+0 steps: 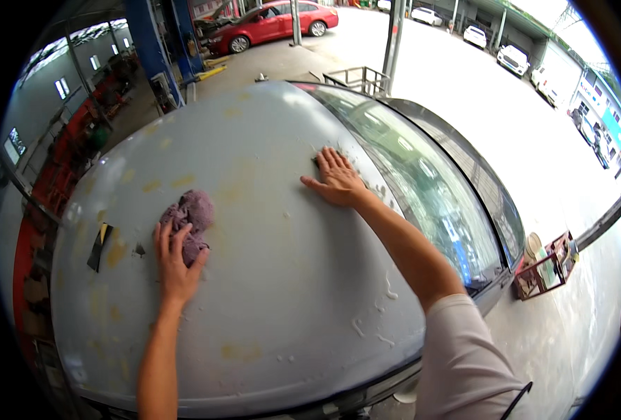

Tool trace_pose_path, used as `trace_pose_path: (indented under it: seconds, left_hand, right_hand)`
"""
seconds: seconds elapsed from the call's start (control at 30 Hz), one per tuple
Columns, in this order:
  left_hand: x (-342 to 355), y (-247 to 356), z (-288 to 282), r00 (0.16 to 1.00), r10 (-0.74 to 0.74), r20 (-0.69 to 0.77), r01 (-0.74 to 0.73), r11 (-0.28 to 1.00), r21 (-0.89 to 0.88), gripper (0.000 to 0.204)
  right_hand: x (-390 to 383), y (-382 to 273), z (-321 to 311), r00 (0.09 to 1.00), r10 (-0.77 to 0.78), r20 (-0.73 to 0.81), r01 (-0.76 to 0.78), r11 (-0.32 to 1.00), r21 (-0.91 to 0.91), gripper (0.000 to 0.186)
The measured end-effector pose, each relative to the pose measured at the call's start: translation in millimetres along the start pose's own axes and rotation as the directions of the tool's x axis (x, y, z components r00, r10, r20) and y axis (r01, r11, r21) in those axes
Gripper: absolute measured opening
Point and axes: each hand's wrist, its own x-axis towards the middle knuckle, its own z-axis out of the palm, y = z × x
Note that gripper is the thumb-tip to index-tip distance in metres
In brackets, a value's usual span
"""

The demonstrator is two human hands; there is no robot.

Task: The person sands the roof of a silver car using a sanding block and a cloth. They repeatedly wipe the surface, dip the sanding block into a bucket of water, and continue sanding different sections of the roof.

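Observation:
A broad grey car panel [275, 280] with yellowish patches and water drops lies under both hands. My left hand [179, 269] has its fingers curled onto a bunched purple cloth [193, 213] resting on the panel's left part. Farther right, my right hand [337, 178] presses flat on the panel near the glass, fingers stretched out. Something dark shows at the edge of those fingers; it is mostly hidden, and I cannot make out its kind. Left of the cloth lies a small black wedge-shaped piece with a pale yellow strip [100, 246], and a tiny dark scrap [139, 248].
Sloping car glass [422, 164] borders the panel on the right. A reddish metal rack [545, 273] with containers stands on the floor beyond it. Blue lift posts [158, 49] rise at the far left, and a red car [272, 24] with its bonnet raised is parked behind.

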Motion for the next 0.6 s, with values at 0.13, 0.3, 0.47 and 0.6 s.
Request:
trace_pose_path:
  seconds: [0.13,0.3,0.47,0.6]
  left_hand:
    - [-21.7,-22.8,-12.9,1.0,-0.028,0.006,0.028,0.997,0.076,0.057]
    - [-11.1,-0.4,-10.6,0.997,-0.053,0.057,0.05,0.998,0.046,0.058]
    - [-14.2,-12.8,-12.7,0.998,-0.056,0.036,0.054,0.997,0.053,0.058]
    - [-9.5,-28.0,-13.0,0.999,-0.043,0.022,0.041,0.995,0.091,0.056]
  right_hand:
    - [-109.6,-48.6,7.9,0.936,-0.337,0.098,0.338,0.941,0.005,0.097]
    - [-42.0,10.4,0.8,0.985,-0.172,-0.002,0.172,0.985,0.026,0.097]
    - [12.5,-1.7,14.2,0.975,0.199,-0.097,-0.197,0.98,0.026,0.096]
    - [-36.8,-33.5,19.4,0.944,0.298,-0.138,-0.294,0.954,0.049,0.097]
